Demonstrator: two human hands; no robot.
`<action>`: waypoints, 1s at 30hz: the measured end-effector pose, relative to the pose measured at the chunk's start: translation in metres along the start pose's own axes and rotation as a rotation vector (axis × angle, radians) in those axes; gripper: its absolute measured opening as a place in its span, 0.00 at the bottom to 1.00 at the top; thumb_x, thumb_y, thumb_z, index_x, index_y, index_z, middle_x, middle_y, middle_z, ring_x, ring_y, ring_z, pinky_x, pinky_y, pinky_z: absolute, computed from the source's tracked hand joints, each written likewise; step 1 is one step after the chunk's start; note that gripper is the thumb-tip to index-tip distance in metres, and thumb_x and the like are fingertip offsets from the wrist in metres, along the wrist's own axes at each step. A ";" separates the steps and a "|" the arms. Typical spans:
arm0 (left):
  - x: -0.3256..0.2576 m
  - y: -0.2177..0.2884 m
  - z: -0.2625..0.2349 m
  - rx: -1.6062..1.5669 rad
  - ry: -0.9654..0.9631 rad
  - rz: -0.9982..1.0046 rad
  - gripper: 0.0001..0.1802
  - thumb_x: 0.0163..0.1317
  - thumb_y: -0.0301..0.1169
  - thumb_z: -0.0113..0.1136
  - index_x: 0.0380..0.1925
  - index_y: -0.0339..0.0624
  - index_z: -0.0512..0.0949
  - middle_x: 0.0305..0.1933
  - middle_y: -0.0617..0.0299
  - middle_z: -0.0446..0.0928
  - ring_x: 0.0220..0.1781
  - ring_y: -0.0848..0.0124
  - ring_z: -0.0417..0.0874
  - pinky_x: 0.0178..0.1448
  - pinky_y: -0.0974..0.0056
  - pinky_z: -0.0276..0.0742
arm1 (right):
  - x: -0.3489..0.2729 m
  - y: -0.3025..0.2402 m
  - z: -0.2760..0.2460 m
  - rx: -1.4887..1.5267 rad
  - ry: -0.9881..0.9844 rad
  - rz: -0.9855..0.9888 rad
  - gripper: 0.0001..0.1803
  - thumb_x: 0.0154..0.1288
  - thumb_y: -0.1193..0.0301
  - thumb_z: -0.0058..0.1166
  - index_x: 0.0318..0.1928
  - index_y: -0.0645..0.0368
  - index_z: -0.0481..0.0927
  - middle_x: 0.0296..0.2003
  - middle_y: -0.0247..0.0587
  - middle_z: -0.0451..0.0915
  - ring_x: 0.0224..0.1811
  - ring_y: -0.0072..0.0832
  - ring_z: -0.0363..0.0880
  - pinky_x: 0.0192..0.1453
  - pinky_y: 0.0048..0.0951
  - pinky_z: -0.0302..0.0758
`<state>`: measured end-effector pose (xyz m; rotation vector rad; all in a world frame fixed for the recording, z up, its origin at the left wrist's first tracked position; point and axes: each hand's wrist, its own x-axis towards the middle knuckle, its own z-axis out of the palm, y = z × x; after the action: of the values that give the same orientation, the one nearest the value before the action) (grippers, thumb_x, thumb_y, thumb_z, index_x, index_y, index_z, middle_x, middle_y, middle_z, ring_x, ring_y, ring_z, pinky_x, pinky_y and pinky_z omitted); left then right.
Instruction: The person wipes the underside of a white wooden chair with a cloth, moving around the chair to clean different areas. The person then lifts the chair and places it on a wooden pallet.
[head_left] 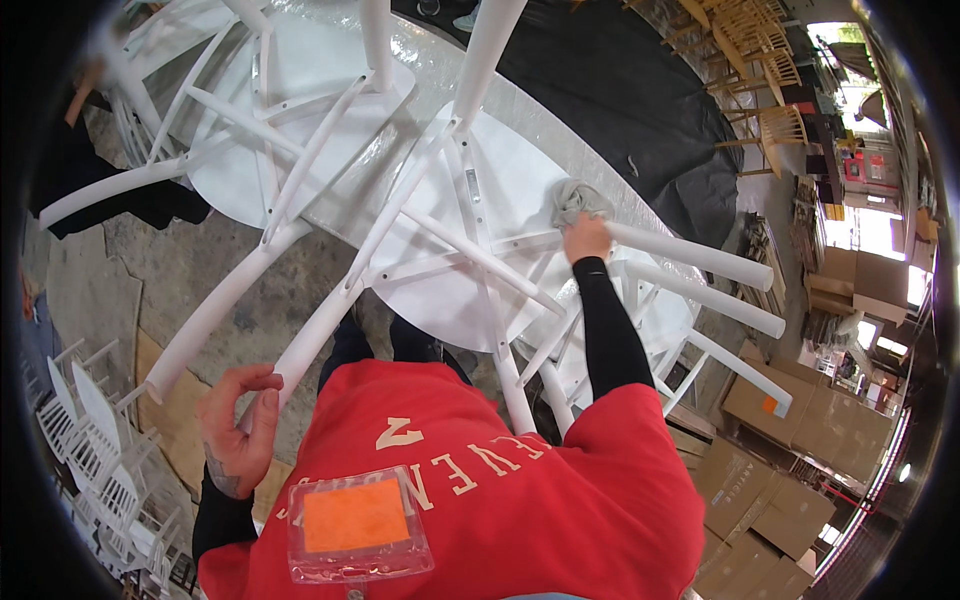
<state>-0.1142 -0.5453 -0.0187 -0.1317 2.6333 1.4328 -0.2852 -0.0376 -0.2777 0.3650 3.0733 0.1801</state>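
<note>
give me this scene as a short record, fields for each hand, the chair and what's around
left hand: left hand grips the end of a white chair leg
right hand: right hand presses a grey cloth against the underside of the seat
chair: white chair lies upside down on a plastic-covered table, legs pointing up and outward
second chair: another white chair upturned beside it
surroundings: cardboard boxes at right, unpainted wooden chairs behind, black sheet on the floor

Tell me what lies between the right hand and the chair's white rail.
A grey cloth lies there: the right hand presses it on the rail of the upturned chair, as the head view shows. The left hand grips a chair leg.
</note>
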 end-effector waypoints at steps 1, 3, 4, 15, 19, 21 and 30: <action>0.000 0.000 0.000 -0.006 0.001 -0.004 0.11 0.66 0.26 0.60 0.45 0.32 0.79 0.36 0.51 0.85 0.40 0.61 0.88 0.48 0.61 0.79 | -0.002 -0.002 0.011 -0.039 0.014 0.062 0.11 0.62 0.66 0.60 0.40 0.59 0.80 0.43 0.50 0.80 0.42 0.51 0.84 0.47 0.48 0.82; 0.000 0.005 0.004 0.014 0.001 -0.022 0.10 0.66 0.26 0.59 0.45 0.32 0.79 0.36 0.52 0.85 0.40 0.61 0.88 0.48 0.61 0.79 | -0.013 -0.028 0.013 0.297 -0.220 0.095 0.16 0.60 0.62 0.60 0.41 0.61 0.78 0.46 0.56 0.82 0.46 0.55 0.83 0.51 0.51 0.80; 0.000 0.004 0.006 0.028 0.015 -0.035 0.10 0.66 0.26 0.59 0.45 0.32 0.79 0.36 0.52 0.85 0.40 0.61 0.88 0.48 0.61 0.79 | -0.023 -0.044 0.014 0.471 -0.338 -0.018 0.27 0.57 0.55 0.64 0.49 0.64 0.80 0.44 0.59 0.84 0.49 0.54 0.83 0.58 0.47 0.78; -0.005 -0.002 -0.002 0.037 -0.015 -0.050 0.09 0.66 0.23 0.59 0.45 0.33 0.79 0.37 0.53 0.85 0.41 0.63 0.88 0.49 0.62 0.80 | -0.005 -0.013 0.020 0.404 0.010 0.165 0.24 0.56 0.56 0.65 0.43 0.66 0.84 0.38 0.62 0.85 0.42 0.53 0.86 0.50 0.48 0.80; -0.001 0.005 -0.002 0.043 -0.040 -0.045 0.09 0.66 0.23 0.60 0.45 0.34 0.80 0.37 0.53 0.85 0.40 0.64 0.88 0.48 0.63 0.80 | -0.041 -0.061 0.043 0.508 -0.077 -0.033 0.24 0.59 0.56 0.64 0.44 0.66 0.83 0.37 0.59 0.86 0.44 0.51 0.87 0.51 0.47 0.80; -0.002 0.005 -0.005 0.064 -0.065 -0.015 0.09 0.65 0.24 0.61 0.45 0.35 0.80 0.37 0.53 0.85 0.40 0.64 0.88 0.46 0.63 0.80 | -0.045 -0.068 0.032 0.608 -0.175 -0.119 0.24 0.60 0.56 0.63 0.44 0.66 0.83 0.38 0.58 0.86 0.44 0.52 0.86 0.51 0.47 0.80; 0.011 -0.015 -0.021 -0.142 -0.317 0.503 0.17 0.54 0.28 0.71 0.45 0.36 0.82 0.36 0.51 0.85 0.36 0.56 0.88 0.41 0.61 0.82 | -0.119 -0.189 -0.064 0.875 0.241 -0.504 0.18 0.56 0.64 0.65 0.46 0.59 0.82 0.42 0.52 0.79 0.46 0.49 0.80 0.48 0.47 0.78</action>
<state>-0.1250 -0.5713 -0.0221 0.7306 2.3930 1.6111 -0.2169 -0.2550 -0.2332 -0.4628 3.1450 -1.2215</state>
